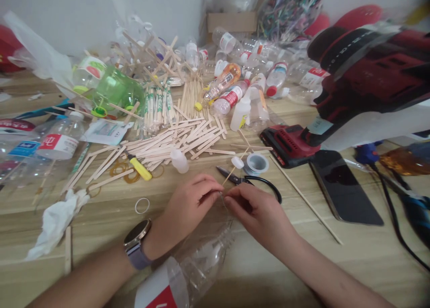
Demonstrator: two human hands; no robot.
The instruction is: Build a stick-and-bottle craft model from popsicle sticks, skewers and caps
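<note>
My left hand (195, 198) is closed in a pinch at the lower end of a thin wooden skewer (229, 175). A white bottle cap (238, 162) sits on that skewer, away from my fingertips. Close beside it, my right hand (258, 205) pinches a fine thread (223, 199), hard to make out, by the skewer's end. Below both hands a clear plastic bottle (204, 258) with a red and white label lies on its side, neck toward my fingers. Black-handled scissors (231, 176) and a grey spool (256, 164) lie just beyond my right hand.
Popsicle sticks (181, 140) lie heaped mid-table, with plastic bottles (231, 95) behind. At right stand a red cordless drill (363, 75), a phone (344, 187) and a loose skewer (305, 200). Leftward are a yellow-handled tool (141, 169), a white ring (142, 205) and crumpled tissue (58, 223).
</note>
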